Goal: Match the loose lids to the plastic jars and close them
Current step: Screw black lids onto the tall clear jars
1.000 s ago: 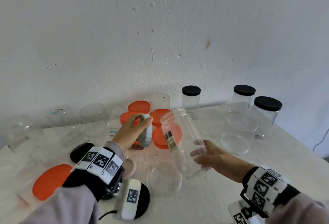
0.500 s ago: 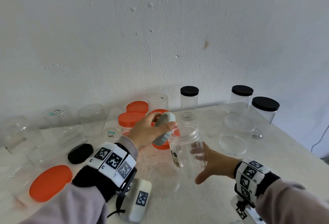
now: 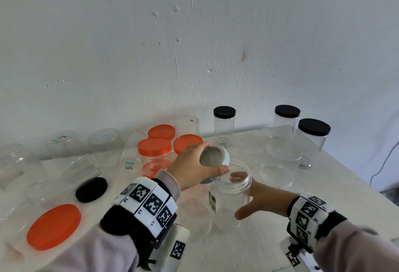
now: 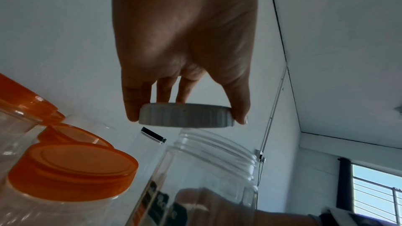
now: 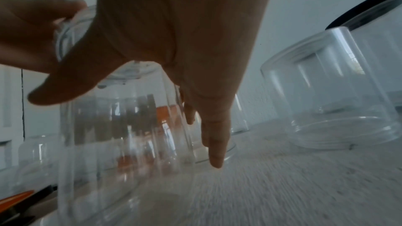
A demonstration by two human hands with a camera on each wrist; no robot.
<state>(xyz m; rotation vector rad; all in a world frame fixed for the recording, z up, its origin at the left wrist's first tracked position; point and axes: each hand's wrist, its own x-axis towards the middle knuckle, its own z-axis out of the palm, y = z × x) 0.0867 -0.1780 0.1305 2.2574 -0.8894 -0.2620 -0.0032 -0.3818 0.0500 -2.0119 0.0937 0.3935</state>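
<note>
My left hand pinches a grey ribbed lid by its rim between thumb and fingers. It hovers tilted just above the near-left edge of an open clear jar, which stands upright on the white table. My right hand holds the jar's side, fingers behind it and thumb in front. In the left wrist view the lid hangs level a little above the jar's threaded mouth. The right wrist view shows the jar between thumb and fingers.
Orange-lidded jars stand behind my left hand, black-lidded jars at the back right. Upturned clear jars line the back left. A loose orange lid, a black lid and clear lids lie about.
The right hand has brought the jar from tilted to upright. The left hand has carried the grey lid rightwards and turned it from edge-on to nearly flat over the mouth.
</note>
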